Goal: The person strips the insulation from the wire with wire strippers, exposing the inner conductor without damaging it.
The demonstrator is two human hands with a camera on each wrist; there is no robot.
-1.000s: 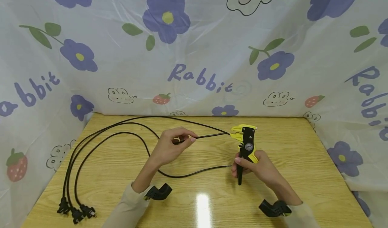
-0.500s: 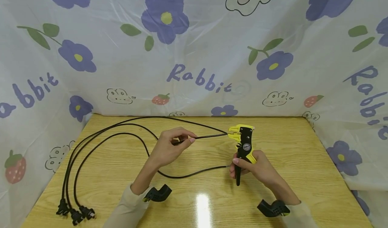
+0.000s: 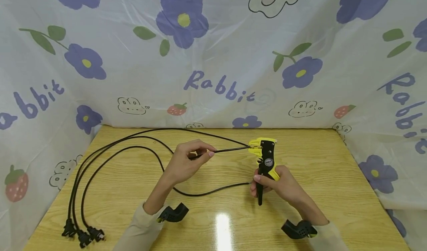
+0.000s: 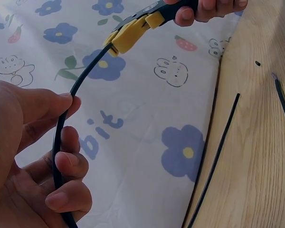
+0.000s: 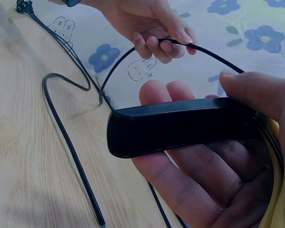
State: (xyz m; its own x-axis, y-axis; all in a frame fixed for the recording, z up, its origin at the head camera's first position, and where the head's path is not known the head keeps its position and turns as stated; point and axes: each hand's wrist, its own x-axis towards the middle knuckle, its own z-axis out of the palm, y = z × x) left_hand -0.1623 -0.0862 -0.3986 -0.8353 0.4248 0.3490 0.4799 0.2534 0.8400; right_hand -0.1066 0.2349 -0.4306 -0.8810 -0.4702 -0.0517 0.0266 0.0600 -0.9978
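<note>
My left hand (image 3: 186, 161) pinches a black power cable (image 3: 231, 149) between thumb and fingers, holding it above the table. In the left wrist view the other fingers curl loosely round the cable (image 4: 58, 142). My right hand (image 3: 287, 187) grips a yellow and black wire stripper (image 3: 268, 155) by its handles, nose to the left. The end of the cable sits in the yellow nose (image 4: 128, 38) of the stripper; the tip inside is hidden. In the right wrist view the black handle (image 5: 180, 126) lies across the curled fingers.
Three black plugs (image 3: 83, 236) lie at the table's front left, their cords looping right. One loose cord (image 3: 213, 192) ends near my right hand, with a bared grey tip (image 4: 274, 76). A tiny black piece (image 4: 257, 63) lies on the wooden table (image 3: 317, 154). Printed cloth stands behind.
The wire stripper and my right hand have shifted slightly left, toward my left hand. My left hand holds the cable in nearly the same place.
</note>
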